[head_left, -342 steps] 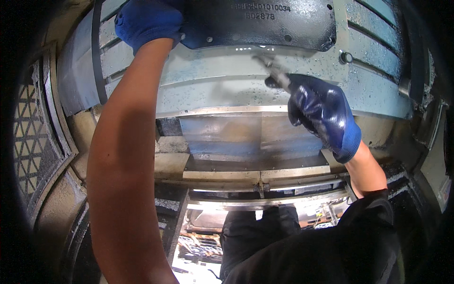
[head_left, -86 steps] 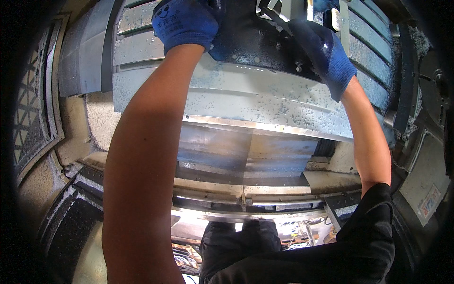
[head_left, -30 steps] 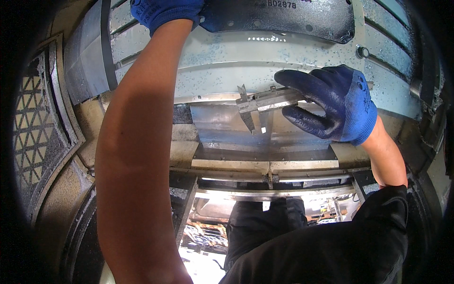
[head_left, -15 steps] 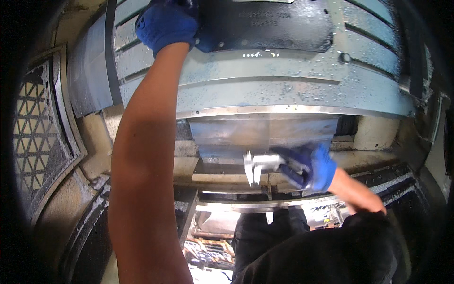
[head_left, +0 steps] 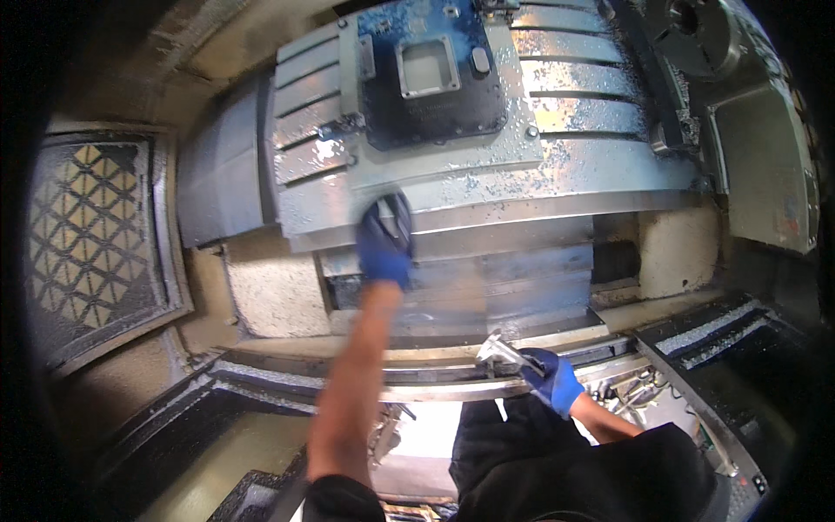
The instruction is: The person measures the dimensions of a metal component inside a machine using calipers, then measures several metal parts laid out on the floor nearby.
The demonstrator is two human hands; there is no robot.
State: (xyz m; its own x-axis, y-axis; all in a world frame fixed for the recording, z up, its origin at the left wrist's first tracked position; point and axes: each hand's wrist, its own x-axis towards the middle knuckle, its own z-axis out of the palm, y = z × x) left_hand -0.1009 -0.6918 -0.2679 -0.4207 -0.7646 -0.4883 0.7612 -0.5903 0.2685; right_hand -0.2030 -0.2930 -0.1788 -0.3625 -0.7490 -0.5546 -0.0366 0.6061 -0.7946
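Note:
My right hand [head_left: 551, 383], in a blue glove with a dark palm, is closed around a silver caliper [head_left: 499, 350] near my waist, its jaws pointing up and to the left. My left hand [head_left: 385, 242], gloved the same way, hangs over the front edge of the machine table [head_left: 609, 178]. Motion smears its fingers, so I cannot make out whether it grips anything. Beyond it, a dark flat plate [head_left: 435, 122] with a square opening lies on a pale fixture block [head_left: 509, 157] on the table.
Wet chips and drops cover the slotted table. A round chuck-like part [head_left: 691, 30] stands at the far right above a grey housing [head_left: 765, 165]. On the left is a patterned panel [head_left: 91, 235]. A metal sill [head_left: 435, 390] runs in front of my body.
My left hand has come off the dark plate and back toward me. My right hand has drawn nearer my waist with the caliper. The view has shifted, showing more of the plate.

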